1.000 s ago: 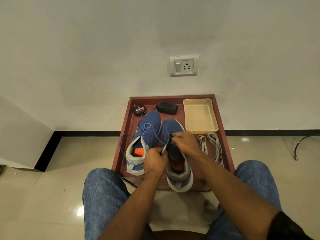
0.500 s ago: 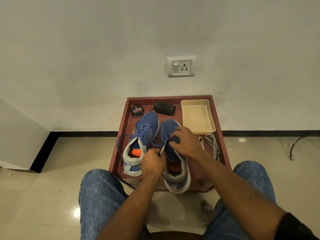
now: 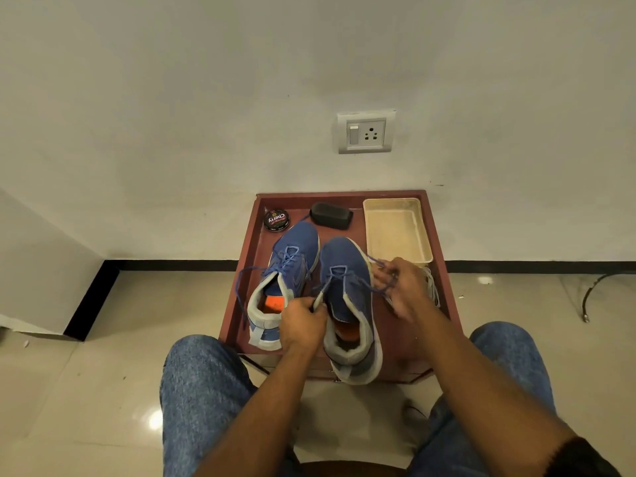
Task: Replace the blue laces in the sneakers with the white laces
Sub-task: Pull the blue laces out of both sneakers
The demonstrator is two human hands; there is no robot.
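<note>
The left hand (image 3: 302,320) is gripping the inner collar edge of the right sneaker (image 3: 347,304), fingers curled round the rim, apparently bracing the shoe so it does not slide while the lace is being drawn out. The right hand (image 3: 401,287) is pinching a loop of the blue lace (image 3: 364,285) just off the sneaker's outer side, toward the right edge of the red-brown tray table (image 3: 438,242); the lace is running taut from the lowest eyelets near the toe, so most of the upper rows look already unthreaded. That sneaker is lying in the middle of the table with its heel overhanging the near edge. The left sneaker (image 3: 285,280) is sitting beside it toward the left edge, touching it at the forefoot, its own blue lace loosened but threaded, one end trailing in a long arc by the left rim.

The white laces (image 3: 432,287) are lying near the right edge, just in front of the cream plastic tray (image 3: 395,232) in the far right corner, within reach for relacing. A Cherry shoe-polish tin (image 3: 276,220) and a black brush-like block (image 3: 331,215) are sitting along the far edge.

The right hand is covering most of the white laces, so their count and condition cannot be told. The left fingertips are hidden inside the collar, and whether they are also pinching the lace's other end is unclear.
</note>
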